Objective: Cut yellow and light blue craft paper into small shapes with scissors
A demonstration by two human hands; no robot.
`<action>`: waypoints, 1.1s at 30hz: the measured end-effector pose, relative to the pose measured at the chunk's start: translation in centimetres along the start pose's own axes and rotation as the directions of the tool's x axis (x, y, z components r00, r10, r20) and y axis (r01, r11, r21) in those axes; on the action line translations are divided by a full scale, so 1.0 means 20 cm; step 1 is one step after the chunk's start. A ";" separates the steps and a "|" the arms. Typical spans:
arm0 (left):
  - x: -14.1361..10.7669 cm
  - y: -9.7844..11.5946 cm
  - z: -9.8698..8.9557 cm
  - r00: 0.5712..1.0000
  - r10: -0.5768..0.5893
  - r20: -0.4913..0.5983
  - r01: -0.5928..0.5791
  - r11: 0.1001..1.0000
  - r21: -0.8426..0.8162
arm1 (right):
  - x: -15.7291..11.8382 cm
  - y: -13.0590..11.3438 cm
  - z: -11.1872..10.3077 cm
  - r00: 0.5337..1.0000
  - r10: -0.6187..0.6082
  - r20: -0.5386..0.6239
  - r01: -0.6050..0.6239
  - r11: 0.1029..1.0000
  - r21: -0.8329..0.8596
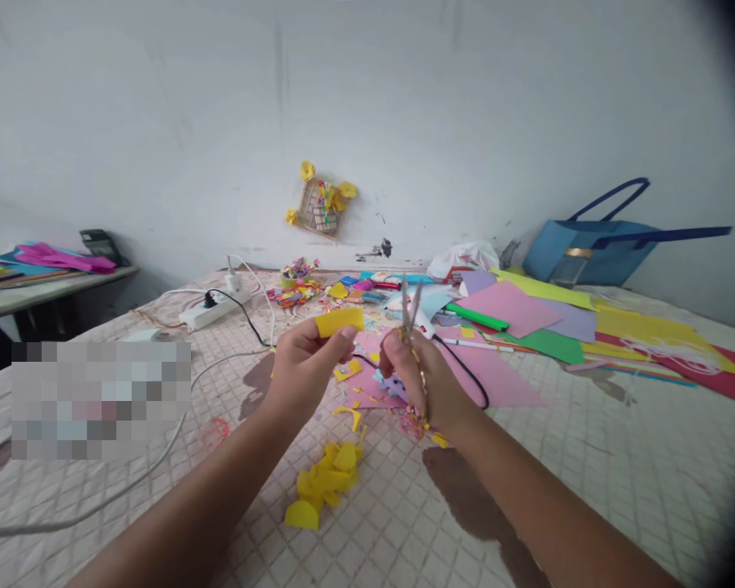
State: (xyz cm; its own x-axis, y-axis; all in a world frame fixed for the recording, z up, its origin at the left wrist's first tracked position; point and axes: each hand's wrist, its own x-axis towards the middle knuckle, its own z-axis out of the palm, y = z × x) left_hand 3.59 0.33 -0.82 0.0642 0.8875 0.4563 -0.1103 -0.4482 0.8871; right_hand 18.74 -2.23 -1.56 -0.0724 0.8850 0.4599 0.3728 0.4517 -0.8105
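Observation:
Pinched between the thumb and fingers of my left hand [309, 359] is a small yellow paper strip [341, 322]. My right hand [432, 380] grips a pair of scissors [411, 306], its blades pointing up and slightly parted. The blades stand to the right of the strip, apart from it. Below and between my hands lies a heap of cut yellow paper pieces [327, 482], some with rounded ends. Yellow offcuts [349, 418] are scattered just above that heap. Behind my right hand lies a pink paper sheet [508, 384], partly hidden.
Coloured sheets [514, 306] spread over the right side near a blue bag [588, 245]. A power strip [214, 310] with plugs stands at the left, and a white cable [159, 457] crosses the table. A small pot of paper flowers [299, 272] sits near the wall.

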 end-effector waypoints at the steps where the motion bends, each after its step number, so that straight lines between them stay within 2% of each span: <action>1: 0.00 0.01 0.00 1.000 0.021 -0.023 -0.022 1.000 -0.020 | -0.01 0.00 0.01 0.999 0.021 0.046 -0.019 0.999 -0.029; 4: -0.01 0.02 0.00 0.997 0.050 -0.054 -0.054 0.997 -0.064 | -0.04 0.00 0.06 0.985 0.027 0.173 -0.012 0.996 -0.089; 6: -0.02 0.03 0.01 0.997 0.056 -0.061 -0.059 0.997 -0.050 | -0.07 -0.02 0.09 0.980 0.005 0.199 0.018 0.993 -0.115; 11: -0.04 0.04 0.03 0.999 0.027 -0.048 -0.029 0.999 -0.040 | -0.10 -0.05 0.12 0.985 -0.011 0.170 0.037 0.988 -0.152; 17: -0.04 0.03 0.04 1.000 0.013 0.016 -0.011 0.991 -0.134 | -0.09 -0.03 0.10 0.989 0.011 0.148 0.016 0.985 -0.174; 24: -0.04 0.03 0.04 0.999 -0.010 0.034 0.015 0.990 -0.138 | -0.09 -0.03 0.10 0.990 -0.004 0.143 0.030 0.983 -0.182; 33: -0.04 0.02 0.03 0.999 0.019 0.035 -0.015 0.993 -0.116 | -0.09 -0.03 0.10 0.989 -0.008 0.148 0.034 0.984 -0.175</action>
State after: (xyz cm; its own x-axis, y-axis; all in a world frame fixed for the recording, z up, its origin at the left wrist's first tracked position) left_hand 4.14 -0.53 -0.80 0.0965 0.8743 0.4757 -0.2259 -0.4462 0.8660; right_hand 16.76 -3.78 -2.64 -0.2112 0.8883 0.4077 0.5260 0.4549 -0.7186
